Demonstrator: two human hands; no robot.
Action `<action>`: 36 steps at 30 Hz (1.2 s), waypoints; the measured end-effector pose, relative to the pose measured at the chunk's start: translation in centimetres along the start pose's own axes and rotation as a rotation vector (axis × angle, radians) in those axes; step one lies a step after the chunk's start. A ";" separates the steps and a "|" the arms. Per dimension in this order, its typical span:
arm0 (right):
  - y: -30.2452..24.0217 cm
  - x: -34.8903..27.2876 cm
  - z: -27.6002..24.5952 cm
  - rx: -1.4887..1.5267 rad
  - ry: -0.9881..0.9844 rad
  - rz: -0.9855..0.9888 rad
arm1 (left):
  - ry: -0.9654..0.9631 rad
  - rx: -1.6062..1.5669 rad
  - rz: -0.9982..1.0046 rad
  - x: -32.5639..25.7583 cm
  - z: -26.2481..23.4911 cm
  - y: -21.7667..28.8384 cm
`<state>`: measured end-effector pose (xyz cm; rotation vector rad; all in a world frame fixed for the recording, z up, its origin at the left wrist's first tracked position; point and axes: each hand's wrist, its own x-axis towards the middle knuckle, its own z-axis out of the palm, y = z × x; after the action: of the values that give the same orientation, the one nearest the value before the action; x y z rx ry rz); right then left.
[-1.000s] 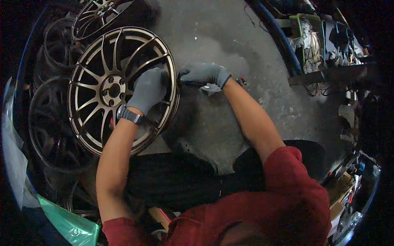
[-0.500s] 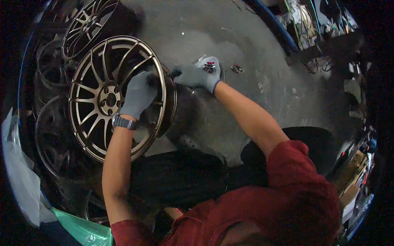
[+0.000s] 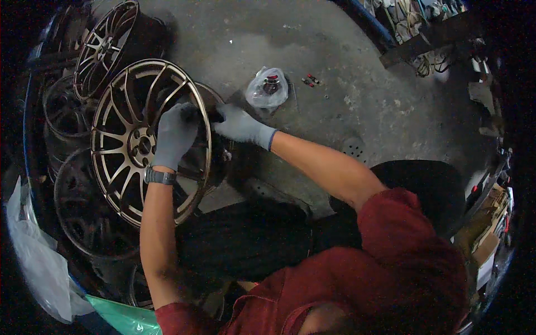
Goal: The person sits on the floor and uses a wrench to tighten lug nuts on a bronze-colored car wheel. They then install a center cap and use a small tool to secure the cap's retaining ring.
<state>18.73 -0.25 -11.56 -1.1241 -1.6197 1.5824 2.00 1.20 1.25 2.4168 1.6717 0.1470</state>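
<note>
A bronze multi-spoke car wheel [image 3: 119, 135] stands tilted in front of me. My left hand [image 3: 177, 137], in a grey glove, is at the gap between the spokes near the right side of the rim; its fingertips are lost in shadow. My right hand [image 3: 244, 127], also gloved, is at the wheel's right side, by the barrel. Its dark fingers are curled together, and whatever they hold cannot be made out. Beyond this hand, a clear plastic bag [image 3: 258, 96] with small metal parts lies on the floor. Several small red and black pieces [image 3: 310, 80] lie right of it.
Another bronze wheel [image 3: 106, 50] leans at the far left. Dark wheels [image 3: 92, 206] line the left side. The concrete floor [image 3: 340, 72] has a drain [image 3: 353, 149] at right. Cables and tools [image 3: 413, 17] are at the far right, cardboard [image 3: 487, 248] at the near right.
My right hand has moved left and nearer, away from the plastic bag and to the wheel's edge, uncovering the bag. My left hand stays at the spokes. The view has shifted slightly.
</note>
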 end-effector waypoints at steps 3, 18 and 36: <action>0.5 0.6 -0.7 0.003 -0.037 -0.067 | 0.020 -0.029 0.031 0.1 -0.1 0.5; -7.2 8.5 -9.0 -0.674 -0.582 -0.156 | -0.022 -0.040 -0.052 -0.4 -0.3 -0.2; 0.5 1.1 -2.3 -0.010 -0.124 -0.044 | -0.069 -0.089 -0.029 0.4 -1.0 0.8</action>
<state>20.32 1.73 -11.95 -1.0060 -1.7221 1.6452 2.64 1.37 2.39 2.3054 1.6344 0.1291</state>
